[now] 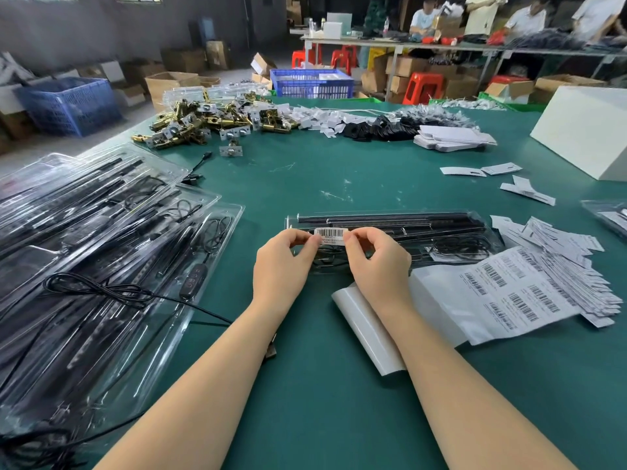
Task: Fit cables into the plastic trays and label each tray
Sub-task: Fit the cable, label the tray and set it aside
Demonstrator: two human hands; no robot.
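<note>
A clear plastic tray (441, 228) holding black rods and a coiled black cable lies across the green table (305, 385) in front of me. A white barcode label (331, 236) sits over the tray's left part. My left hand (283, 266) pinches the label's left end and my right hand (376, 262) pinches its right end. A sheet of barcode labels (509, 293) lies to the right of my right hand, with a peeled backing sheet (366, 330) under my right wrist.
Stacked clear trays with black cables (101, 252) fill the left side, and a loose cable (112, 290) lies on top of them. Used label backings (559, 242) pile at the right. Brass hardware (203, 123), white tags and a white box (587, 130) lie further back.
</note>
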